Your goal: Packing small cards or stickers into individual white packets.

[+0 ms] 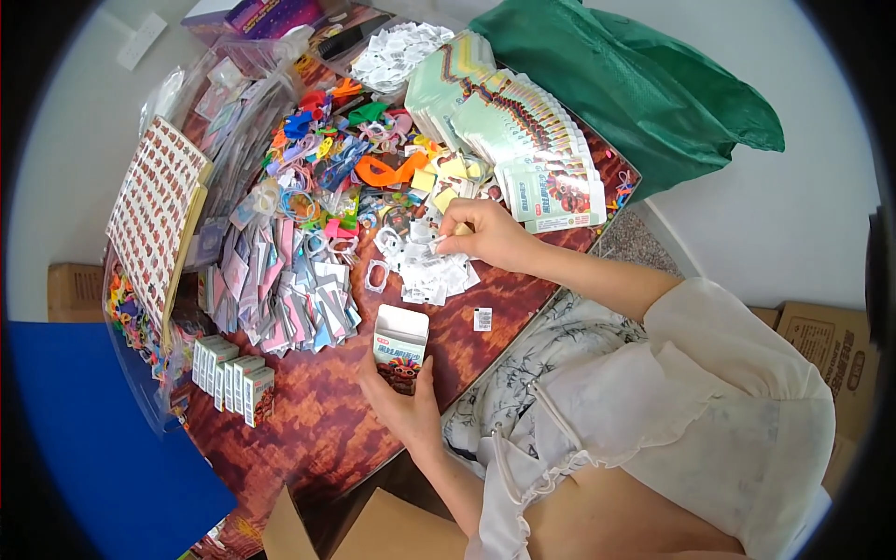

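Observation:
A small printed box [403, 343] with its white top flap raised is in my left hand [403, 399], thumb on one side and fingers on the other. My right hand [485, 235] reaches over a heap of small white packets [434, 278], its thumb and fingertips pinched together. What lies between those fingertips is too small to make out. Apart from the heap, one white packet [482, 319] with dark print lies by the table edge. A white ring-shaped piece [376, 275] sits between the heap and the box.
Several filled boxes [233, 378] stand in a row at the left. Flat printed cartons [523, 121] fan out at the back, near a green bag [635, 84]. Colourful small toys [336, 154], a pile of cards [289, 285] and a sticker sheet [154, 219] cover the table [308, 401].

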The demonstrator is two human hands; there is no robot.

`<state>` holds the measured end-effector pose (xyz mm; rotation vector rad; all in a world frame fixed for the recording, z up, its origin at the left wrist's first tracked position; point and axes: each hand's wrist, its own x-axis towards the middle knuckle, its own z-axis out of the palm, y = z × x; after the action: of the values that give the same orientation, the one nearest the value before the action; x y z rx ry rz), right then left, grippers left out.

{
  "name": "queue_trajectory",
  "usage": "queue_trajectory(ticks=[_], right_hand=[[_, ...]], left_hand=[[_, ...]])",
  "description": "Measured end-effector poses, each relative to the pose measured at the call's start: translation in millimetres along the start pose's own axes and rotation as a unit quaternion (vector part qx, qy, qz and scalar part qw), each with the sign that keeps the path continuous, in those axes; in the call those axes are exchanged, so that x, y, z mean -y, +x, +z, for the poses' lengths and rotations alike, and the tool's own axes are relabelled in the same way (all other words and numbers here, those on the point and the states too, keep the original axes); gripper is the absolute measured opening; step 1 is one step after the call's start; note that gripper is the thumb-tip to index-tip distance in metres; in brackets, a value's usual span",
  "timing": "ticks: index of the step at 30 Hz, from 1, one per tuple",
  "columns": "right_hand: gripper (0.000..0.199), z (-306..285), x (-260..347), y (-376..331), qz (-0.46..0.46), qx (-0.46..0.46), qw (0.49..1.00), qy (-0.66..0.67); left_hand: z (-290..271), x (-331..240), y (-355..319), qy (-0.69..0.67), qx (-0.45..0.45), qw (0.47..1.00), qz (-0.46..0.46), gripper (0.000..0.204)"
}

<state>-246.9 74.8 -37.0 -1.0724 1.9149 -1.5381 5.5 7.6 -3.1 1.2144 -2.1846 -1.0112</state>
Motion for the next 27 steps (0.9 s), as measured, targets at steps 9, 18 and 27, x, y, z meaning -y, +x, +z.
queue_trajectory(ticks=[9, 18, 27], right_hand=[[0.014, -10, 7, -1, 0.2, 0.069, 0.957, 0.197], [0.01, -13, -7, 4, 0.009, 0.044, 0.999, -0.008], [0.013, -19, -5, 16, 0.046, 0.031, 0.998, 0.033]], left_hand=[[-2, 5, -5, -0.018, -0.013, 1.0, 0.001, 0.071], [6, -21, -5, -0.122, 0.109, 0.987, -0.003, 0.072], [64, -65, -9, -0.226, 0.441, 0.867, 0.052, 0.072]])
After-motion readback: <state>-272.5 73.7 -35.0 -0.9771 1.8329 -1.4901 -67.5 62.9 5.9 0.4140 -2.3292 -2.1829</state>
